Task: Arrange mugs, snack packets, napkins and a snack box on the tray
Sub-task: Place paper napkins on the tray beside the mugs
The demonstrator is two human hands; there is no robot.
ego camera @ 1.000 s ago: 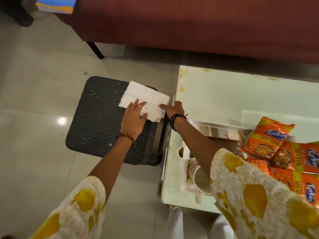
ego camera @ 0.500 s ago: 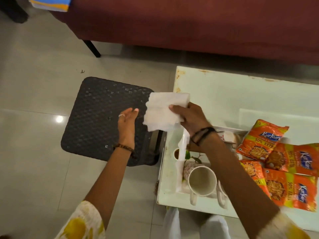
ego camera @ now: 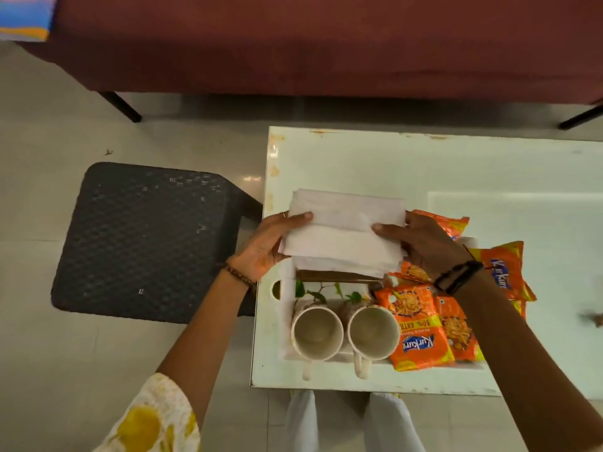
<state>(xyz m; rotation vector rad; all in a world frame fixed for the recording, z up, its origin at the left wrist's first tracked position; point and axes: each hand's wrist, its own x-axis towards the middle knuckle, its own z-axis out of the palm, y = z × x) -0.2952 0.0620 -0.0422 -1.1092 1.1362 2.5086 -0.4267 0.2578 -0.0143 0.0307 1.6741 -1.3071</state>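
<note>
Just above centre frame, a stack of white napkins (ego camera: 346,230) is held over the far end of the white tray (ego camera: 283,324), the left hand (ego camera: 274,244) and right hand (ego camera: 421,243) each gripping one end. Below sit two mugs (ego camera: 317,332), with orange Kurkure packets (ego camera: 417,331) to their right, all on the white counter (ego camera: 424,164).

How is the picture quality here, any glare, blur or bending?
Head view: soft glare on the glossy white table and a reflection on the floor tile by the dark stool; a brown smear of motion blur at the right edge; wide-angle bending of the table's edges; napkins and mugs fairly sharp.
</note>
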